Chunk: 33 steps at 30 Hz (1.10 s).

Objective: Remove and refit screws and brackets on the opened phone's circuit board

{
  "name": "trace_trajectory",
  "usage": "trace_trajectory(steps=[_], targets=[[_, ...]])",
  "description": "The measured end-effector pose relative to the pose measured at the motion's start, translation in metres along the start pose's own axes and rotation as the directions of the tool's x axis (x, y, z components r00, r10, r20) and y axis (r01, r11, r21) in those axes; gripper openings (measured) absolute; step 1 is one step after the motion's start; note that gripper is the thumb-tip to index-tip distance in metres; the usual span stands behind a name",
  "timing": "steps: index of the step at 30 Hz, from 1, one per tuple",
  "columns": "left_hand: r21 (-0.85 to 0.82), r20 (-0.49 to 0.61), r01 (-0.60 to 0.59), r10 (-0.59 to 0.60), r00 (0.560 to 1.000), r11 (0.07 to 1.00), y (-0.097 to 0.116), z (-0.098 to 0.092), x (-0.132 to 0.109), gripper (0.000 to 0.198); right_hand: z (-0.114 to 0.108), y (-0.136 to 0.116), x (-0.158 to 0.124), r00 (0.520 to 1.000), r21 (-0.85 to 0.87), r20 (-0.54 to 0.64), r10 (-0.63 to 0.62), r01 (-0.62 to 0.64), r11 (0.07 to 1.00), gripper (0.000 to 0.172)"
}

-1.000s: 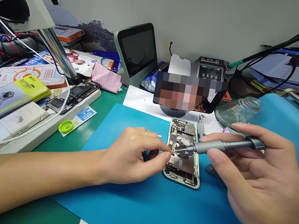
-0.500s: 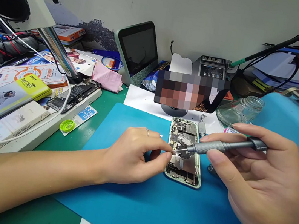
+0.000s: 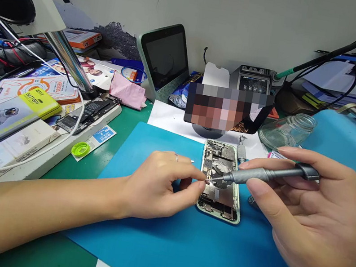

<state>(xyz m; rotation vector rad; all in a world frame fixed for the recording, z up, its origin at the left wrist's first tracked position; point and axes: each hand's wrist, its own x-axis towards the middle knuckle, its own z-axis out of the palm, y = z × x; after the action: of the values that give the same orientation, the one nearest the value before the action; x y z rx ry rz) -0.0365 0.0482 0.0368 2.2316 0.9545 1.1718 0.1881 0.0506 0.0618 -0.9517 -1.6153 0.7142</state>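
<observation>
An opened smartphone (image 3: 222, 195) with its inner parts bare lies on a blue mat (image 3: 158, 253). My right hand (image 3: 316, 207) grips a grey precision screwdriver (image 3: 253, 175) between thumb and fingers, its thin shaft pointing left over the phone. Thumb and index finger of my left hand (image 3: 169, 186) come together in a pinch at the screwdriver's tip, over the phone's left edge. Whether a tiny part sits between those fingertips is too small to see. Behind the phone, a second screwdriver (image 3: 241, 152) lies on the mat's far edge.
A glass jar (image 3: 288, 130) lies tilted at the back right. On the left are a stripped phone body (image 3: 89, 114), a yellow battery box (image 3: 13, 119) and a green cap (image 3: 80, 150). A smart display (image 3: 163, 58) stands behind. Overhead at left hangs a microscope arm (image 3: 43, 1).
Almost nothing differs. Both hands, the screwdriver and the phone keep their places, with only a very slight shift of the view.
</observation>
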Motion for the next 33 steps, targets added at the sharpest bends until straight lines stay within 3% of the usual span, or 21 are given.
trace_trajectory(steps=[33], targets=[[0.001, -0.010, -0.047, 0.047, 0.999, 0.999, -0.0028, 0.0016, -0.0008, 0.022, -0.0009, 0.0037, -0.0005, 0.998, -0.040, 0.024, -0.065, 0.066, 0.997, 0.048]])
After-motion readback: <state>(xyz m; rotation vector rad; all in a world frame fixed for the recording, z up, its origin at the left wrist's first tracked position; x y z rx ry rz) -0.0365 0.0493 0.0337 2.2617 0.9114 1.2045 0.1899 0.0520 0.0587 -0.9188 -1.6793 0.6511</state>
